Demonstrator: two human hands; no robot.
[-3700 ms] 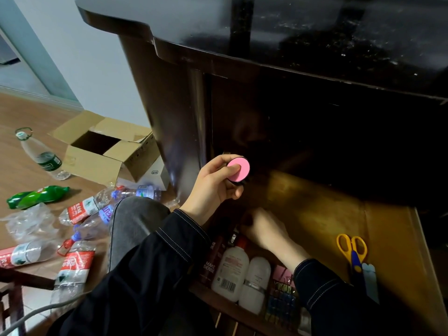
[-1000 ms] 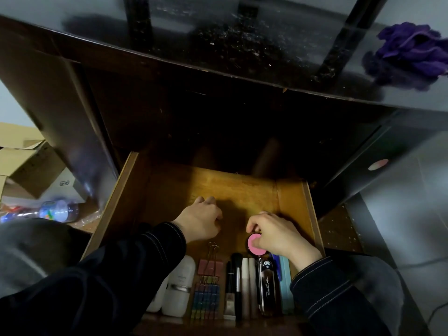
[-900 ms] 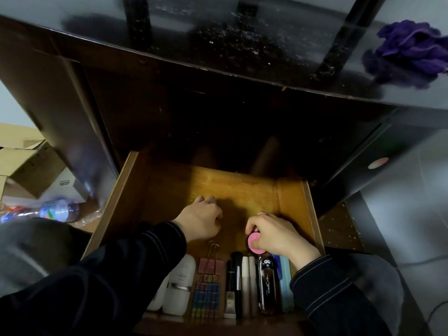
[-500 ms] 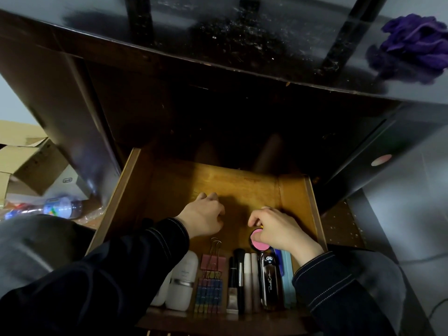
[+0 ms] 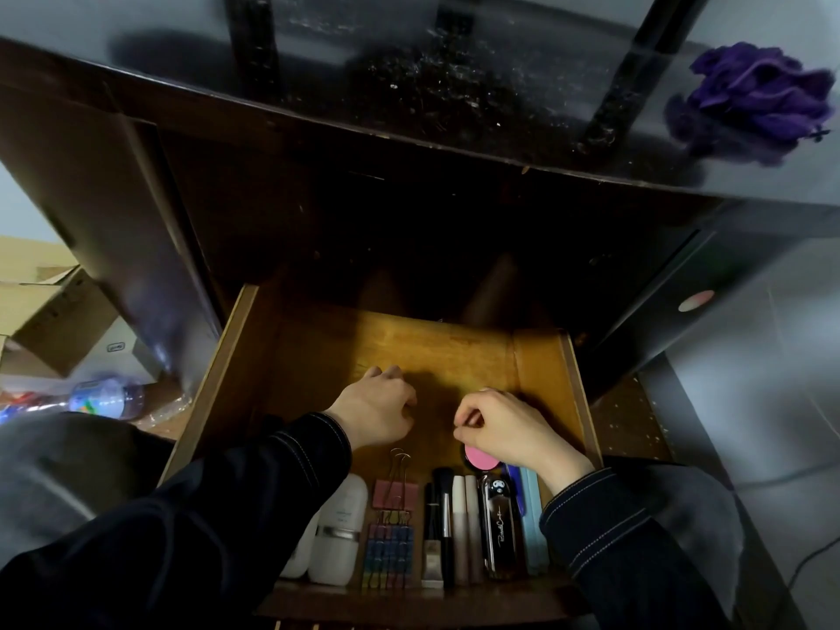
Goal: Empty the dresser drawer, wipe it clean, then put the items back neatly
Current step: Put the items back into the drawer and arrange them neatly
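Right at the front of the open drawer (image 5: 543, 361) there's a tidy row: white bottles (image 5: 341, 529), binder clips (image 5: 394, 494), a makeup brush (image 5: 444, 507) and a dark glass bottle (image 5: 497, 525). Just behind that the pink compact (image 5: 482, 457) sits on the drawer floor under the right hand (image 5: 513, 429), fingers curled and thumb pinched to forefinger, tbh can't tell if it's gripping it. The left hand (image 5: 377, 413) is a loose empty fist beside it, and a purple cloth (image 5: 759, 93) sits up on the dresser top (image 5: 409, 61).

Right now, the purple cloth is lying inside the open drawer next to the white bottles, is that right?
No. The head view shows the purple cloth lying on the dresser top, far right, not inside the open drawer; the white bottles are in there.
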